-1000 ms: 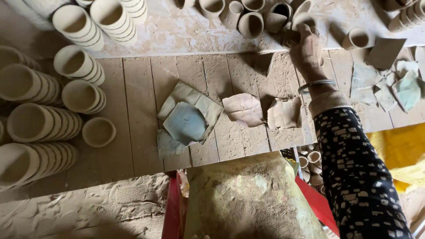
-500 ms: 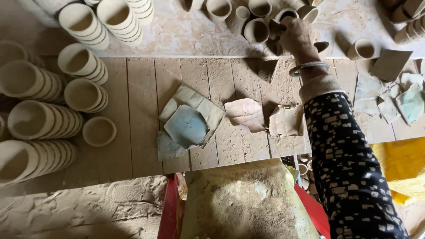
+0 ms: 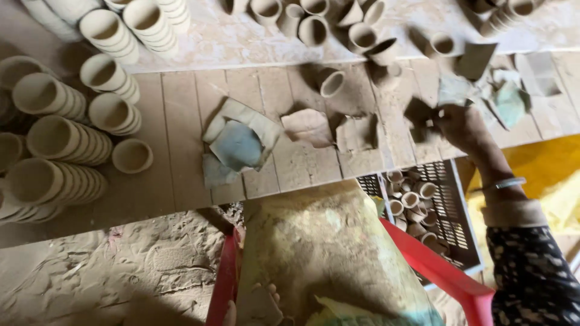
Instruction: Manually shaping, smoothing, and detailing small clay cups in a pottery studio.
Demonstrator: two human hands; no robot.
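My right hand [image 3: 464, 125] hovers over the right part of the plank table [image 3: 181, 121], fingers curled beside a pile of dusty card scraps [image 3: 477, 90]. Motion blur hides whether it grips anything. A bangle and a dark patterned sleeve [image 3: 531, 271] cover the wrist and forearm. One small clay cup [image 3: 331, 83] lies on its side on the planks, left of the hand, blurred. A row of similar clay cups [image 3: 362, 36] stands along the pale far shelf. My left hand is out of view.
Stacks of clay bowls [image 3: 54, 139] lie on their sides at the left. Card scraps, one bluish [image 3: 238, 145], sit mid-table. Below the table are a dusty sack [image 3: 320, 253] in a red tub [image 3: 447, 278] and a dark crate of small cups [image 3: 447, 205]. Sandy floor lies at the lower left.
My right hand has pulled back from the far row of cups toward the near right. A cup now lies on the planks. The view has shifted left and down.
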